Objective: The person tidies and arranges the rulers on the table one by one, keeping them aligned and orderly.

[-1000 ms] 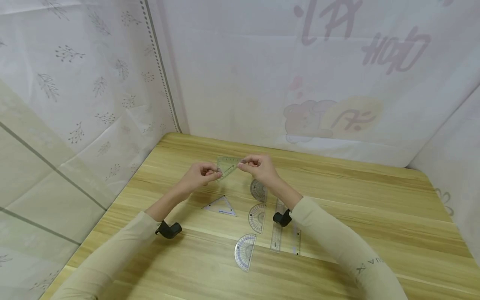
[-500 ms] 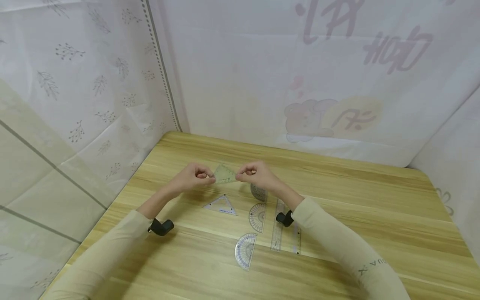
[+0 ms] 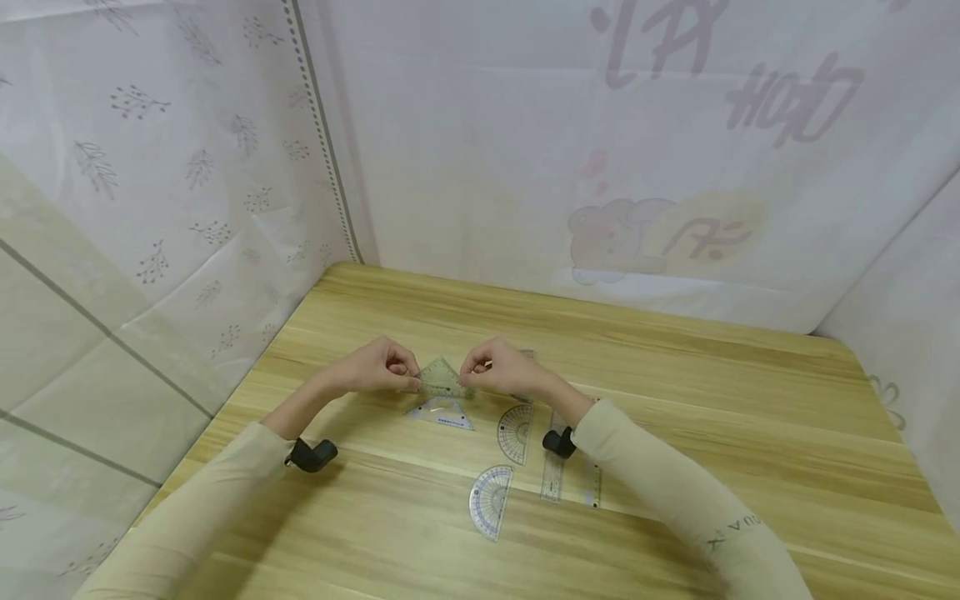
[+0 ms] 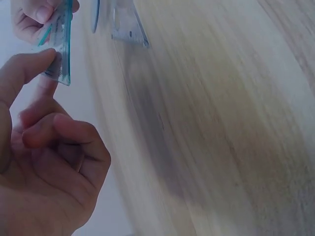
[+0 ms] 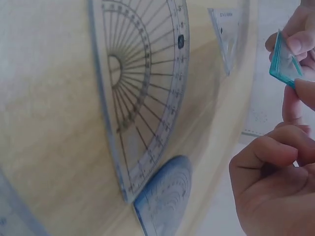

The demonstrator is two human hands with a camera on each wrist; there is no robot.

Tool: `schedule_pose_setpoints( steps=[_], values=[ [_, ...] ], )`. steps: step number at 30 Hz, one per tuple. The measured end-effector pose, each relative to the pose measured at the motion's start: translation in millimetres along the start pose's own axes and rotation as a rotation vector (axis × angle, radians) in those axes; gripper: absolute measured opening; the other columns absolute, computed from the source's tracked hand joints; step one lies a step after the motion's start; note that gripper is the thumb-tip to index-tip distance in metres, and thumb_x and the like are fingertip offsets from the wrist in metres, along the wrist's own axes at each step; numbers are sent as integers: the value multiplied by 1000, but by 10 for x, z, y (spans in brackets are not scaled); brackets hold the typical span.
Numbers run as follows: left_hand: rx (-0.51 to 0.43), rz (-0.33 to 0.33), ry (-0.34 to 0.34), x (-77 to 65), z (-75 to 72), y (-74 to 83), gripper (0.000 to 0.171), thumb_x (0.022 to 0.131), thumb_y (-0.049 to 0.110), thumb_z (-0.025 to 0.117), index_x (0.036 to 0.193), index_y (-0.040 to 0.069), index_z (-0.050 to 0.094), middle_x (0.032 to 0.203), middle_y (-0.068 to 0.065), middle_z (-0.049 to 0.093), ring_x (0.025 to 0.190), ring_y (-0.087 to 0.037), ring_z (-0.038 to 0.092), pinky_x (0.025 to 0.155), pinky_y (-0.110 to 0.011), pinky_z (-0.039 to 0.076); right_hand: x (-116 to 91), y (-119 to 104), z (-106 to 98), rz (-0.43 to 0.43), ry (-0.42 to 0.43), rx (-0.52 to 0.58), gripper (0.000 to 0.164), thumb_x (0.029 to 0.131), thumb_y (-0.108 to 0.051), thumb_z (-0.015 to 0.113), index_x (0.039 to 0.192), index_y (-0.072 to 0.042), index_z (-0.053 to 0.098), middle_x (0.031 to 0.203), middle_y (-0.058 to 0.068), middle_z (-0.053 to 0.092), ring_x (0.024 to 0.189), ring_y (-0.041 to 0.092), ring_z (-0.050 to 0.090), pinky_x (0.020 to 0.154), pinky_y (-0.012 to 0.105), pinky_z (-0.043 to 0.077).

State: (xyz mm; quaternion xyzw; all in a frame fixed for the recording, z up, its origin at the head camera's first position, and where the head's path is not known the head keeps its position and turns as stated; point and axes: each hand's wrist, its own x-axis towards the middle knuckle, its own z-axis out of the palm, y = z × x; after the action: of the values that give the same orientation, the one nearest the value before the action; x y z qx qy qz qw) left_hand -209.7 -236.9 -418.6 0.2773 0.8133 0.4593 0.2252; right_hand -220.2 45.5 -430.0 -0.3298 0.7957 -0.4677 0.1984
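Between both hands is a green-tinted clear set square [image 3: 441, 377], its right-angle corner pointing away in the head view. My left hand [image 3: 378, 365] pinches its left corner with thumb and forefinger; the other fingers are curled. The right hand [image 3: 498, 367] pinches the opposite corner. In the left wrist view the set square [image 4: 60, 44] is seen nearly edge-on above the table, with the left hand [image 4: 54, 152] under it. Just in front of it a clear set square with a blue-printed edge [image 3: 450, 422] lies on the table, its top overlapped by the green one in the head view.
To the right lie clear protractors in a column: one [image 3: 514, 435] in the middle, one [image 3: 492, 502] nearer, and one partly behind the right hand. A clear ruler [image 3: 552, 479] and another clear piece [image 3: 594, 487] lie partly under the right forearm. Patterned cloth [image 3: 480, 167] hangs behind the table.
Both hands have brought the green set square nearer and lower, toward the blue-printed one. It has also been turned, so its right-angle corner now points away.
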Motion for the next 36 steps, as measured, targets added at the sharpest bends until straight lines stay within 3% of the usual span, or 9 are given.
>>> schedule_pose_setpoints(
  steps=[4, 8, 12, 17, 20, 23, 27, 32, 36],
  values=[
    [55, 7, 23, 31, -25, -16, 10, 96, 8, 71, 89, 1, 72, 70, 3, 45, 65, -11, 40, 63, -26, 34, 22, 20, 3, 26, 15, 11, 12, 98, -8, 68, 95, -2, 77, 92, -1, 67, 80, 15, 47, 70, 29, 41],
    [89, -18, 93, 112, -54, -40, 13, 98, 11, 69, 95, 0, 75, 73, 1, 50, 67, -14, 42, 63, -28, 35, 68, 76, -36, 64, 38, 3, 12, 99, -8, 67, 94, -5, 78, 98, 0, 71, 84, 16, 49, 73, 31, 41],
    [133, -51, 141, 209, -66, -54, 12, 98, 11, 69, 95, 2, 77, 73, 1, 50, 67, -15, 41, 63, -29, 36, 118, 121, -81, 123, 47, 4, 15, 100, -8, 64, 96, -4, 78, 100, 2, 71, 72, 16, 45, 65, 29, 40],
    [225, -40, 172, 329, -77, -85, 12, 96, 8, 69, 91, 2, 77, 68, 2, 48, 64, -15, 40, 64, -33, 36, 189, 151, -113, 172, 60, -9, 15, 99, -7, 64, 94, -1, 78, 101, 5, 73, 63, 13, 43, 65, 29, 42],
    [256, -44, 175, 388, -74, -110, 12, 96, 7, 70, 90, 1, 77, 65, 3, 46, 61, -14, 39, 64, -33, 36, 228, 172, -113, 195, 64, -25, 17, 98, -7, 67, 87, 0, 77, 98, 3, 72, 58, 11, 41, 69, 29, 44],
    [270, -57, 160, 426, -71, -147, 10, 94, 5, 70, 90, 0, 77, 65, 2, 50, 59, -12, 40, 63, -31, 37, 270, 229, -99, 189, 51, -50, 20, 98, -7, 67, 81, 0, 75, 79, 0, 65, 50, 10, 34, 67, 29, 44],
    [271, -80, 141, 450, -70, -184, 9, 94, 4, 70, 90, 0, 77, 67, 1, 54, 58, -11, 42, 60, -27, 37, 303, 259, -81, 152, 34, -114, 20, 97, -5, 66, 80, -2, 75, 59, 1, 51, 47, 9, 36, 67, 27, 45],
    [277, -73, 143, 458, -72, -208, 8, 93, 5, 72, 89, 1, 77, 66, 2, 53, 61, -12, 43, 61, -27, 37, 311, 221, -73, 129, 26, -205, 15, 97, -6, 68, 85, -3, 77, 58, 0, 56, 48, 9, 40, 63, 26, 45],
    [249, -58, 151, 448, -82, -240, 8, 94, 6, 72, 89, 2, 77, 65, 3, 51, 61, -13, 43, 61, -29, 37, 295, 201, -69, 139, 37, -192, 13, 97, -8, 69, 88, -3, 77, 66, 3, 61, 52, 9, 41, 59, 25, 42]
  ],
)
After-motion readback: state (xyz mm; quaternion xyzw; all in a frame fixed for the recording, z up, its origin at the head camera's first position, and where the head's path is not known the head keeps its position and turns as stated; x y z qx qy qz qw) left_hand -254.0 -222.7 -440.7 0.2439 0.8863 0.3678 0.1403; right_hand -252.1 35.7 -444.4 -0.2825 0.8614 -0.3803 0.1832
